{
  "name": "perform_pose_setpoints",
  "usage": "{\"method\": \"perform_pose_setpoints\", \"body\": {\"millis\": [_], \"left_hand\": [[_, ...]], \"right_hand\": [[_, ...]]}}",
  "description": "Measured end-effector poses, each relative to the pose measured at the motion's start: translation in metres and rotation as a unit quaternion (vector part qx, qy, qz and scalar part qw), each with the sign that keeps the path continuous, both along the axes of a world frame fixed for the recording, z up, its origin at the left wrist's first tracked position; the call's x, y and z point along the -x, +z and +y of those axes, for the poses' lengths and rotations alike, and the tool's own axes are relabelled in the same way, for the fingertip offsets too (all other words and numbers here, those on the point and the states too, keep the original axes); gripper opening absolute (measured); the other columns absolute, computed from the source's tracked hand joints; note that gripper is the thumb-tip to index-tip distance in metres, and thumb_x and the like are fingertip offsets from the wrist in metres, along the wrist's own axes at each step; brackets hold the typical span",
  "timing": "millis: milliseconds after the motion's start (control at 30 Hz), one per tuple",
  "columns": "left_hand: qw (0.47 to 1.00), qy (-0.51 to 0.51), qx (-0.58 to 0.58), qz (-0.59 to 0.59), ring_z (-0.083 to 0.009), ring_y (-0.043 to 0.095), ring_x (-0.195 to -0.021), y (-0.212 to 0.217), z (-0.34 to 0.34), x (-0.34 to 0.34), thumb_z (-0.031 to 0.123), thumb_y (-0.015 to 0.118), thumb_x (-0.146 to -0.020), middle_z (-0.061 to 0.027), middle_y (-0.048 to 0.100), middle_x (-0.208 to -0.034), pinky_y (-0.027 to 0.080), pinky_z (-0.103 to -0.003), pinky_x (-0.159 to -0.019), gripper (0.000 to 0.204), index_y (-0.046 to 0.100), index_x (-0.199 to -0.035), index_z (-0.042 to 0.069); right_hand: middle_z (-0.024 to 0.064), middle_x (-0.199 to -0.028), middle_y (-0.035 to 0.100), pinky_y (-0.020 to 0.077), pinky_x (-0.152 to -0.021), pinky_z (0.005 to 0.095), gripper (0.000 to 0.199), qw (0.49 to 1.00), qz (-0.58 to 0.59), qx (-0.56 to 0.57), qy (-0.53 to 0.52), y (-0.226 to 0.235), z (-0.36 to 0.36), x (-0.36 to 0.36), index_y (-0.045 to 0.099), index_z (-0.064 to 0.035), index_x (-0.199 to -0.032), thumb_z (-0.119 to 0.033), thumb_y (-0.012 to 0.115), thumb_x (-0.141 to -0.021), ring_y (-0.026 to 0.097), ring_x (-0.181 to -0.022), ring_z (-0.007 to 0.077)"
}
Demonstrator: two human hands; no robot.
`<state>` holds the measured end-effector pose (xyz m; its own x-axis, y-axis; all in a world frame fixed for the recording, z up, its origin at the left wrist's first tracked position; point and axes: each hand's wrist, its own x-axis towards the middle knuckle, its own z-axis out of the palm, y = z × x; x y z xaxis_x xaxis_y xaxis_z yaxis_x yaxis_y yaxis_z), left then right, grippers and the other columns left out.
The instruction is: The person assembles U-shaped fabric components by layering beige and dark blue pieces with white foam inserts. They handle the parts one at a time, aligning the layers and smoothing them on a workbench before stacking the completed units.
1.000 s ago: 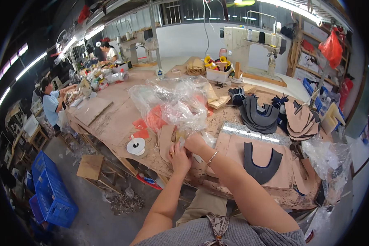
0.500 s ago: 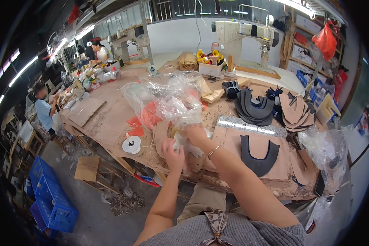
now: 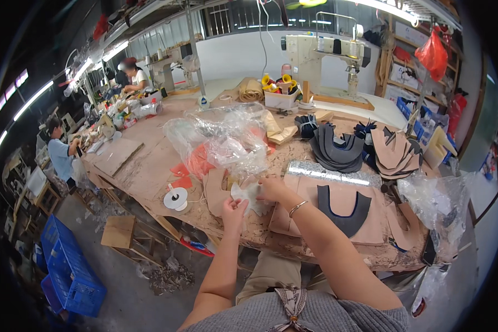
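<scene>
At the bench's near edge, a pale, whitish thin piece [image 3: 242, 192] with an irregular outline lies between my hands. My left hand [image 3: 235, 211] has its fingers closed in a pinch at the lower edge of this piece. Fingers bent, my right hand [image 3: 273, 189] grips the piece's right side, a bracelet on the wrist. Just left of them is a curved tan piece [image 3: 214, 191]. Beyond my hands, crumpled clear plastic [image 3: 227, 138] is heaped over coral-red pieces [image 3: 196, 157]. A white spool [image 3: 175, 198] stands on the left.
A dark U-shaped piece [image 3: 346, 213] lies on a tan board to the right, with stacked dark pieces [image 3: 337, 146] and tan pieces [image 3: 395, 155] behind. A sewing machine [image 3: 332, 52] stands at the back. Blue crate [image 3: 72, 271] and wooden stool [image 3: 119, 231] are lower left. Two people sit farther left.
My right hand has drawn back slightly from the plastic heap and now shows more clearly. The whitish piece lies flatter between my hands. The view has shifted a little.
</scene>
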<state>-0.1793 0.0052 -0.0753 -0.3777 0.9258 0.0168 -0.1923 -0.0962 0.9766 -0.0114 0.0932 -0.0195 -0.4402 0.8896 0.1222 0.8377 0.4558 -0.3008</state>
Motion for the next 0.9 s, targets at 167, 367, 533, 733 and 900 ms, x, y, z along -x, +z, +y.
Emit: {"method": "perform_pose_setpoints", "body": {"millis": [167, 367, 533, 733, 900], "left_hand": [[0.848, 0.047, 0.082, 0.521, -0.0224, 0.064, -0.089, 0.048, -0.001, -0.004, 0.014, 0.075, -0.075, -0.0114, 0.065, -0.088, 0.049, -0.033, -0.076, 0.057, 0.047, -0.122, -0.002], [0.924, 0.069, -0.061, 0.371, -0.0206, 0.060, -0.084, 0.043, 0.030, 0.024, 0.006, 0.071, -0.079, -0.0084, 0.061, -0.092, 0.048, -0.033, -0.078, 0.039, 0.052, -0.113, 0.002], [0.917, -0.023, -0.361, -0.169, -0.0163, 0.055, -0.094, 0.099, 0.007, -0.010, -0.006, 0.061, -0.083, -0.0037, 0.056, -0.105, 0.046, -0.032, -0.086, 0.034, 0.053, -0.114, 0.006], [0.845, -0.172, -0.357, -0.359, -0.0248, 0.052, -0.116, 0.120, -0.050, -0.052, 0.005, 0.059, -0.088, -0.0092, 0.055, -0.122, 0.041, -0.042, -0.101, 0.035, 0.051, -0.122, 0.005], [0.799, -0.358, -0.222, -0.430, -0.0303, 0.045, -0.127, 0.106, -0.059, -0.035, 0.048, 0.059, -0.086, -0.0145, 0.051, -0.133, 0.034, -0.049, -0.108, 0.063, 0.049, -0.130, 0.003]], "right_hand": [[0.0188, -0.118, 0.057, 0.0461, -0.092, 0.0417, 0.050, 0.994, 0.098, 0.013, 0.052, -0.015, -0.008, -0.020, 0.063, -0.0070, -0.111, -0.032, 0.079, -0.071, 0.056, -0.107, 0.0369], [0.0202, -0.115, 0.057, 0.0462, -0.092, 0.0393, 0.050, 0.981, 0.185, -0.036, 0.045, -0.008, -0.040, -0.029, 0.061, -0.0024, -0.114, -0.029, 0.077, -0.075, 0.055, -0.109, 0.0356], [0.0185, -0.123, 0.053, 0.0464, -0.093, 0.0403, 0.061, 0.761, 0.597, 0.180, -0.178, -0.002, -0.063, -0.017, 0.056, 0.0018, -0.118, -0.046, 0.070, -0.082, 0.054, -0.112, 0.0321], [0.0125, -0.118, 0.059, 0.0515, -0.085, 0.0348, 0.053, 0.437, 0.742, 0.503, -0.077, 0.054, -0.130, -0.028, 0.056, -0.0007, -0.121, -0.036, 0.071, -0.085, 0.061, -0.103, 0.0253], [0.0045, -0.105, 0.065, 0.0517, -0.080, 0.0269, 0.042, 0.619, 0.754, 0.221, 0.021, 0.045, -0.128, -0.075, 0.055, 0.0005, -0.122, -0.008, 0.071, -0.083, 0.062, -0.092, 0.0101]]}}
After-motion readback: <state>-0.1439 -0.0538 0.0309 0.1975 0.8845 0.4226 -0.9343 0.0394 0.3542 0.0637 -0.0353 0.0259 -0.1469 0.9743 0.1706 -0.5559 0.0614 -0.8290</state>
